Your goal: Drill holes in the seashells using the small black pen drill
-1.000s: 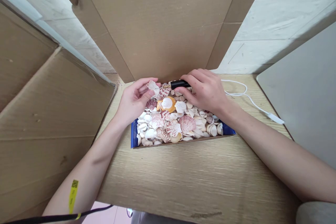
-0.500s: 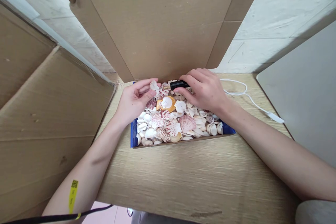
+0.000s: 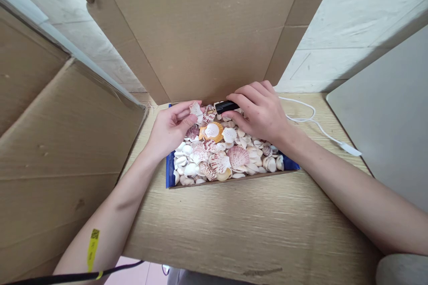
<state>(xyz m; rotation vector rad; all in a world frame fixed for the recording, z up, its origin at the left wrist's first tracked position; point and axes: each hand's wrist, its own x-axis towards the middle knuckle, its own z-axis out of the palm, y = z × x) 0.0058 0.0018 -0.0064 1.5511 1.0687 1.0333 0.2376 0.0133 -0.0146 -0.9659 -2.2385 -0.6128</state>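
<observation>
Between the thumb and fingers of my left hand (image 3: 174, 125) is a pale scallop shell (image 3: 196, 110), held above the left back part of a shallow tray (image 3: 170, 170) with blue ends. My right hand (image 3: 259, 109) grips a black handheld drill (image 3: 226, 106) with a thin brass-coloured tip that points left towards the held shell; I cannot tell whether it touches. Many shells fill the tray. Among them are an orange scallop shell with a dotted white shell (image 3: 212, 131) on it, and a pink scallop shell (image 3: 239, 156) with small holes.
A tall cardboard panel (image 3: 207, 31) stands behind the tray, and another cardboard sheet (image 3: 67, 133) rises at the left. A white cable (image 3: 312, 113) lies on the wooden table (image 3: 240, 227) at the right, beside a grey panel (image 3: 388, 111). A dark cord crosses below my left forearm.
My right hand has tilted and lifted very slightly, with the drill still in it. My left hand and its shell have barely moved.
</observation>
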